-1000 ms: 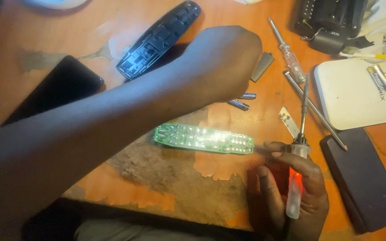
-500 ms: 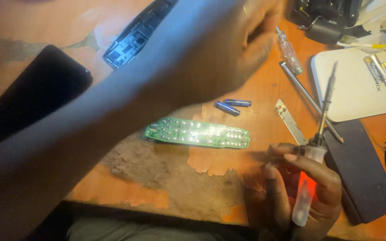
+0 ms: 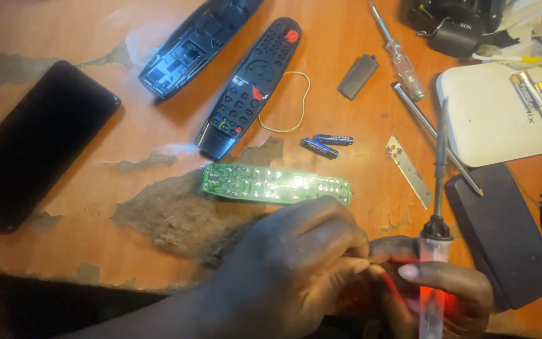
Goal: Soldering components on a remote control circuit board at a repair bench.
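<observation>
On the worn orange table (image 3: 359,37), everything is being placed relative to the green circuit board (image 3: 275,184) lying flat near the middle.

- Black phone (image 3: 36,144): lying screen-up, well to the left of the board.
- Dark slab-shaped case (image 3: 503,235): lying to the right of the board, near the table's front edge.
- White flat box (image 3: 494,116): sitting up and to the right of the board, carrying three loose batteries (image 3: 534,97).
- Remote front shell (image 3: 250,85): lying face-up just above the board, its lower end nearly touching the board's left end.
- Remote back shell (image 3: 192,47): lying hollow side up, farther above and left of the board.
- Left hand (image 3: 296,263): hovering just below the board, fingers curling loosely inward, its fingertips meeting the right hand; whether it is pinching anything, I cannot tell.
- Right hand (image 3: 437,285): positioned below and right of the board, closing around the clear, red-glowing handle of a screwdriver (image 3: 437,207), whose shaft is pointing up away from the person.
- Second screwdriver (image 3: 399,56): lying above and right of the board.
- Metal strip (image 3: 409,171): lying right of the board.
- Rubber band (image 3: 290,103): lying above the board, beside the front shell.
- Two small batteries (image 3: 326,144): lying just above the board's right half.
</observation>
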